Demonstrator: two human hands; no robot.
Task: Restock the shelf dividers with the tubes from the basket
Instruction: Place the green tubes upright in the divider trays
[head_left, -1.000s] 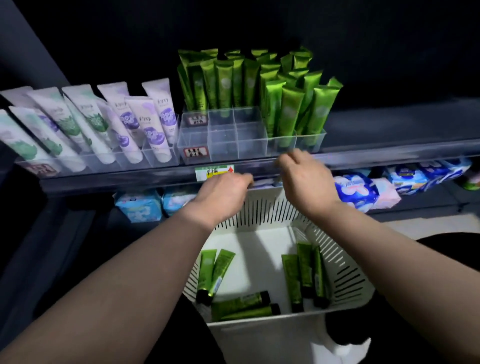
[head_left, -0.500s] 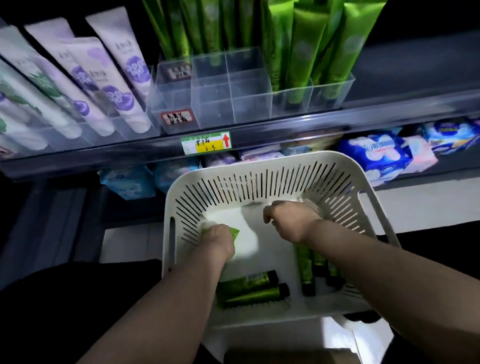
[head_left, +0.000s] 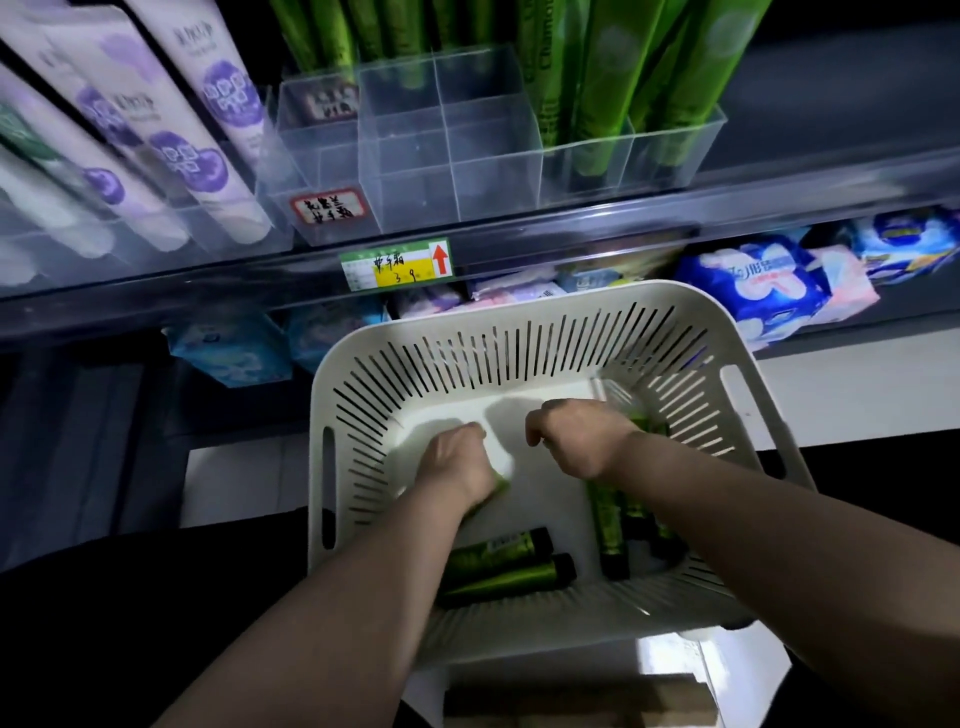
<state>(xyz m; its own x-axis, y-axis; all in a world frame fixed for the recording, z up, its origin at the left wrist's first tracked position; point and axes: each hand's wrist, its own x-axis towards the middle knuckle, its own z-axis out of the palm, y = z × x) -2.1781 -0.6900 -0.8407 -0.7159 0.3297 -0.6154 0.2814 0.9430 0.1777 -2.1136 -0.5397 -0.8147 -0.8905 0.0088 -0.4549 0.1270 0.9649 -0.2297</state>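
A white slotted basket (head_left: 519, 332) sits below the shelf with several green tubes in it. Two tubes (head_left: 498, 564) lie near its front wall. My left hand (head_left: 460, 465) is down on the basket floor, fingers curled round a green tube that peeks out under the palm. My right hand (head_left: 574, 439) grips the top of green tubes (head_left: 608, 525) lying on the right side. Clear shelf dividers (head_left: 447, 156) above have empty front cells, with standing green tubes (head_left: 608, 73) behind and right.
White-and-purple tubes (head_left: 208, 135) lean in dividers at left. A yellow price tag (head_left: 397, 265) is on the shelf rail. Blue and white soft packs (head_left: 753, 286) fill the lower shelf. A cardboard box (head_left: 576, 701) is under the basket.
Both hands dropped from the shelf rail into the basket and closed on green tubes. The view tilted down and closer to the basket.
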